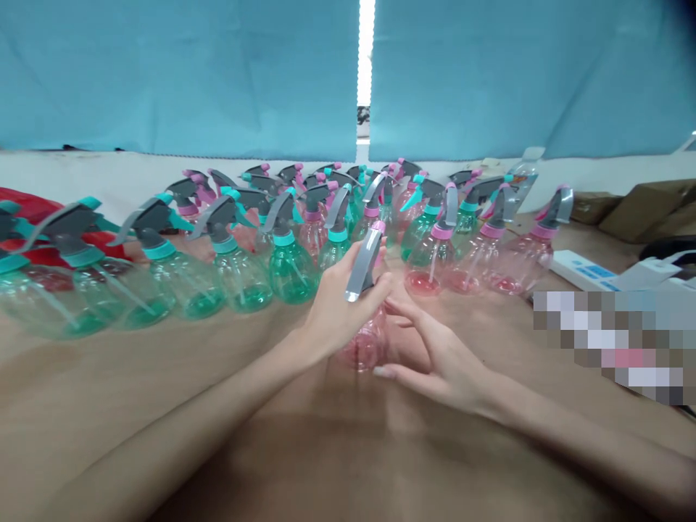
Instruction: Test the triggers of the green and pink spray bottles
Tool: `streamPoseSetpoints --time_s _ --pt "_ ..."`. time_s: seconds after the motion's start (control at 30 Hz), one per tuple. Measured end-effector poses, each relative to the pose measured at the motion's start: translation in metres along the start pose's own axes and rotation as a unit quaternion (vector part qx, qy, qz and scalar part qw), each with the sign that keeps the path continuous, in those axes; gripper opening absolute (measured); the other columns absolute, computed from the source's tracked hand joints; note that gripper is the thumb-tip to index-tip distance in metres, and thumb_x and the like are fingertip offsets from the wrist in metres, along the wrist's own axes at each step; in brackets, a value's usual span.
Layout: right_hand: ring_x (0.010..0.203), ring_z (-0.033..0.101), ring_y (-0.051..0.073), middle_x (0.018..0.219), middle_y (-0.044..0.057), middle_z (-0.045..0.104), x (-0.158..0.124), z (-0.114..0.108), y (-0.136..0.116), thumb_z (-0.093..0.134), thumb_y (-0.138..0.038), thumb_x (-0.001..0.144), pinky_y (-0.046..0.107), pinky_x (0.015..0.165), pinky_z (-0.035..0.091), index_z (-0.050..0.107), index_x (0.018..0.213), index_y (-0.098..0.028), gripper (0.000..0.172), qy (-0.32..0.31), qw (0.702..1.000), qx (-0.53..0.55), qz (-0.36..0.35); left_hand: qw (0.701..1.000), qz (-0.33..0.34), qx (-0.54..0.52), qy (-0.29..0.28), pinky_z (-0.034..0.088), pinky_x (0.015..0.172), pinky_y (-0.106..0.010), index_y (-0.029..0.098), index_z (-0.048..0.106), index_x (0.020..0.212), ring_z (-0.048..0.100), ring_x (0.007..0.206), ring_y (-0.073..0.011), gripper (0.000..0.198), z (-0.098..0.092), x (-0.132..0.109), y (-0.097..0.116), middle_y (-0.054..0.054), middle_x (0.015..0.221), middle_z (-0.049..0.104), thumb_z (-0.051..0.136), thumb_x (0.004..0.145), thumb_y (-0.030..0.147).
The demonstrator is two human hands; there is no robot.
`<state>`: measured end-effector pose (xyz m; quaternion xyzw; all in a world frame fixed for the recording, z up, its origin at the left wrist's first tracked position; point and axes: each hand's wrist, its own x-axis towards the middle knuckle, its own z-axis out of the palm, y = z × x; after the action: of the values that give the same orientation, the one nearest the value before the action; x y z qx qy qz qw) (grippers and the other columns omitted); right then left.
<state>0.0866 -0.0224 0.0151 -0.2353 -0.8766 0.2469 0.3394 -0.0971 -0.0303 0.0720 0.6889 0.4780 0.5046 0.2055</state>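
Observation:
A clear pink spray bottle stands upright on the brown table in front of me. Its grey trigger head has a pink nozzle. My left hand is closed around the bottle's neck, just under the trigger; some of its fingers are hidden behind the bottle. To the right of the bottle's body is my right hand, thumb and fingers apart. Its thumb tip is by the bottle's base and its fingertips are close to the bottle's side; I cannot tell whether they touch it.
Green spray bottles line the left and middle, with pink spray bottles to the right and several more behind. A red item lies far left. At right are a white power strip, cardboard boxes and a clear bottle. A blue curtain hangs behind.

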Motion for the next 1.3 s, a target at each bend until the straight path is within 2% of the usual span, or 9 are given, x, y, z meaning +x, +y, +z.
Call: streamPoseSetpoints --time_s 0.07,0.23,0.3,0.37,0.47,0.6,0.73,0.9,1.3 --pt "0.126 0.051 0.032 0.137 0.013 0.053 0.007 0.003 -0.01 0.073 -0.046 0.079 0.05 0.099 0.047 0.034 0.141 -0.023 0.077 0.016 1.0 0.006 0.017 1.0 -0.013 0.006 -0.012 0.051 0.081 -0.033 0.019 0.056 0.115 0.062 0.086 -0.017 0.031 0.002 -0.001 0.002 -0.006 0.105 0.064 0.059 0.088 0.032" --pt "0.108 0.061 0.03 0.117 0.012 0.063 0.022 0.007 -0.025 0.07 -0.053 0.08 0.046 0.086 0.052 0.051 0.117 -0.022 0.052 0.06 0.997 -0.002 0.051 0.997 -0.023 0.042 -0.055 0.051 0.087 -0.039 0.026 0.039 0.137 0.063 0.095 -0.0213 0.06 -0.003 -0.005 0.012 -0.01 0.132 0.056 0.064 0.084 0.04" --pt "0.107 0.062 0.03 0.117 0.012 0.063 0.023 0.005 -0.026 0.07 -0.053 0.08 0.045 0.085 0.052 0.051 0.117 -0.021 0.052 0.055 0.996 -0.009 0.067 0.994 -0.047 0.059 -0.074 0.049 0.094 -0.043 0.027 0.032 0.142 0.061 0.107 -0.0252 0.07 -0.011 -0.01 0.013 -0.01 0.138 0.052 0.066 0.083 0.04" --pt "0.11 0.06 0.03 0.12 0.013 0.062 0.023 0.002 -0.023 0.069 -0.051 0.081 0.046 0.088 0.051 0.049 0.123 -0.021 0.056 0.049 0.996 -0.026 0.075 0.991 -0.055 0.075 -0.092 0.041 0.106 -0.045 0.026 0.031 0.144 0.048 0.128 -0.0278 0.073 -0.02 -0.02 0.009 -0.009 0.148 0.043 0.066 0.082 0.043" --pt "0.113 0.058 0.032 0.122 0.015 0.062 0.026 -0.006 -0.01 0.067 -0.051 0.082 0.048 0.092 0.047 0.048 0.127 -0.018 0.058 0.061 0.991 -0.096 0.067 0.983 -0.085 0.131 -0.096 0.035 0.111 -0.047 0.021 0.033 0.141 0.041 0.135 -0.0277 0.066 -0.033 -0.042 0.0 -0.011 0.147 0.042 0.061 0.086 0.045" --pt "0.105 0.058 0.035 0.109 0.016 0.065 0.04 -0.017 0.01 0.069 -0.055 0.078 0.049 0.088 0.048 0.055 0.122 -0.014 0.062 0.073 0.967 -0.225 0.096 0.97 -0.101 0.188 -0.119 0.039 0.107 -0.047 0.022 0.046 0.127 0.049 0.125 -0.0258 0.044 -0.044 -0.072 -0.008 -0.008 0.133 0.051 0.059 0.087 0.035" --pt "0.108 0.058 0.038 0.116 0.019 0.064 0.055 -0.023 0.023 0.065 -0.05 0.081 0.047 0.082 0.049 0.05 0.131 -0.011 0.065 0.065 0.957 -0.252 0.13 0.964 -0.081 0.216 -0.13 0.042 0.103 -0.045 0.024 0.05 0.117 0.053 0.118 -0.024 0.029 -0.049 -0.088 -0.009 -0.006 0.125 0.054 0.054 0.089 0.028" --pt "0.09 0.068 0.035 0.122 0.018 0.065 0.071 -0.023 0.027 0.062 -0.039 0.084 0.046 0.073 0.05 0.029 0.148 -0.016 0.076 0.047 0.936 -0.296 0.182 0.967 -0.073 0.21 -0.126 0.046 0.097 -0.042 0.023 0.055 0.109 0.057 0.11 -0.0227 0.019 -0.05 -0.086 -0.014 -0.005 0.121 0.056 0.05 0.091 0.024" --pt "0.096 0.068 0.036 0.115 0.019 0.068 0.09 -0.022 0.034 0.066 -0.034 0.084 0.041 0.072 0.05 0.041 0.138 -0.013 0.063 0.028 0.928 -0.312 0.202 0.97 -0.092 0.187 -0.125 0.048 0.094 -0.041 0.023 0.056 0.106 0.06 0.106 -0.0228 0.017 -0.037 -0.065 -0.028 -0.005 0.114 0.06 0.052 0.09 0.023"
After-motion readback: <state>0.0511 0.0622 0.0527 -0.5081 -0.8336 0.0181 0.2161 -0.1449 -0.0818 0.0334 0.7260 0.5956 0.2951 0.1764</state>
